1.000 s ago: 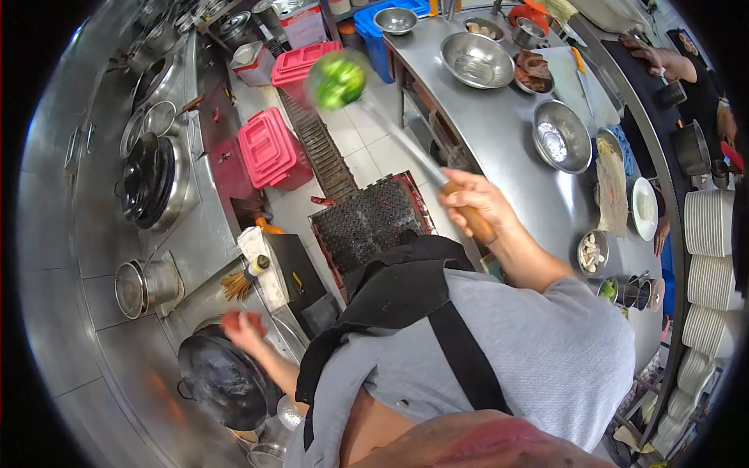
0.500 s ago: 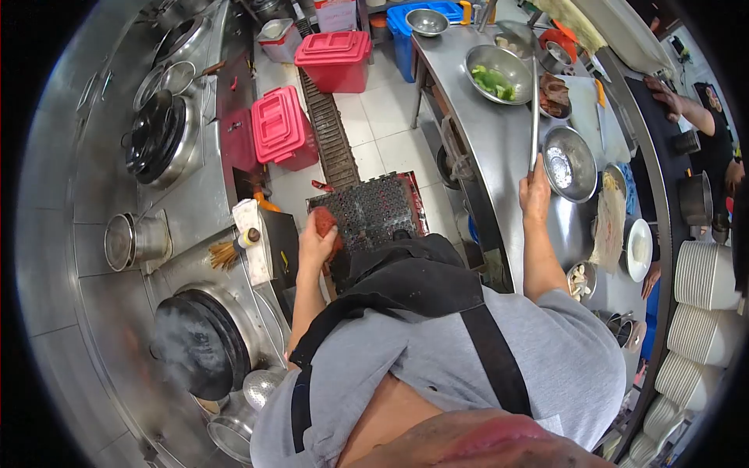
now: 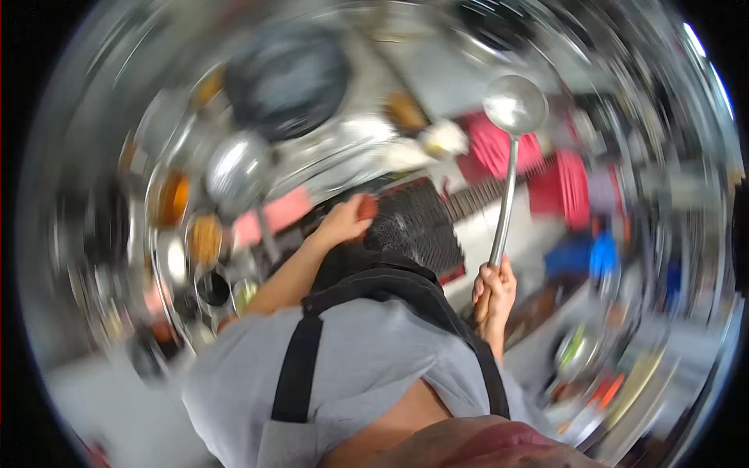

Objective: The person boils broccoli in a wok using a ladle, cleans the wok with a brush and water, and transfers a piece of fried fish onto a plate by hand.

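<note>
A long-handled metal ladle [image 3: 507, 195] is in my right hand [image 3: 495, 296], whose fingers wrap round the handle's lower end. The ladle's round bowl points away from me, high above the red bins. My left hand [image 3: 341, 225] is closed on a red, rough-looking cloth or pad [image 3: 367, 207]; its exact kind is blurred. That hand hangs in front of the dark apron, above the black floor mat [image 3: 413, 226]. Ahead and to the left is a round black wok or lid [image 3: 287, 78] on the stove. A perforated metal skimmer [image 3: 238, 170] lies nearer my left arm.
Two red lidded bins [image 3: 499, 148] stand on the floor beside a drain grate [image 3: 488, 191]. Left of me are several seasoning containers [image 3: 173, 199]. On the right, a metal bowl [image 3: 577, 355] with green vegetables sits on the counter. Much of the view is motion-blurred.
My body has turned left, from the counter towards the stove. The ladle has swung from over the counter to over the floor and bins. The red thing stays in my left hand.
</note>
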Tool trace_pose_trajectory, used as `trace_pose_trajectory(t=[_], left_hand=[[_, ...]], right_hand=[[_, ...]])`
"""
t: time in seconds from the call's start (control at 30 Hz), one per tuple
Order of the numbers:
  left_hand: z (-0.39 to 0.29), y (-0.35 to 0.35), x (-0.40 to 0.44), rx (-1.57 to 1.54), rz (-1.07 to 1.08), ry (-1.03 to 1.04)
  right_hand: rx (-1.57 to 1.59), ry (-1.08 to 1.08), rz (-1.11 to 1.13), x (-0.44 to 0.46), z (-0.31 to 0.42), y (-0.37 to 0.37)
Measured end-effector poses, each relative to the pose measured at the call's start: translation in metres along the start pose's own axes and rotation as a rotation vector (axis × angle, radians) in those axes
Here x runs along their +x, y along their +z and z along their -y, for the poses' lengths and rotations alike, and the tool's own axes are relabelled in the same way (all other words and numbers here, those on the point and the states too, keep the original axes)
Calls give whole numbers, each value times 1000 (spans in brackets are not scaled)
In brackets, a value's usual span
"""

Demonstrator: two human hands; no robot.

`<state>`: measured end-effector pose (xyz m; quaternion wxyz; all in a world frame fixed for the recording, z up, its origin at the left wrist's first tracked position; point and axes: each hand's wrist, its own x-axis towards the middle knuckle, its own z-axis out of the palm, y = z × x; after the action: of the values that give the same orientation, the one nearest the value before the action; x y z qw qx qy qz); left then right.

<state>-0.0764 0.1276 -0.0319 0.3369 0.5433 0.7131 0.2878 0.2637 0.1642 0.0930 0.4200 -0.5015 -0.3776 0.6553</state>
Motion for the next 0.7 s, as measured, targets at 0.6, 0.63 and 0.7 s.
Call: trace_pose_trajectory(t=[0.6, 0.63, 0.7], left_hand=[[126, -132, -222, -478, -992, -612], [125, -124, -231, -476, -1006, -635], [128, -107, -242, -632, -986, -807]], right_hand=[[-1563, -1482, 1117, 168, -179, 803], [-1547, -889, 1266, 163, -187, 820], [-1462, -297, 1349, 153, -194, 829]])
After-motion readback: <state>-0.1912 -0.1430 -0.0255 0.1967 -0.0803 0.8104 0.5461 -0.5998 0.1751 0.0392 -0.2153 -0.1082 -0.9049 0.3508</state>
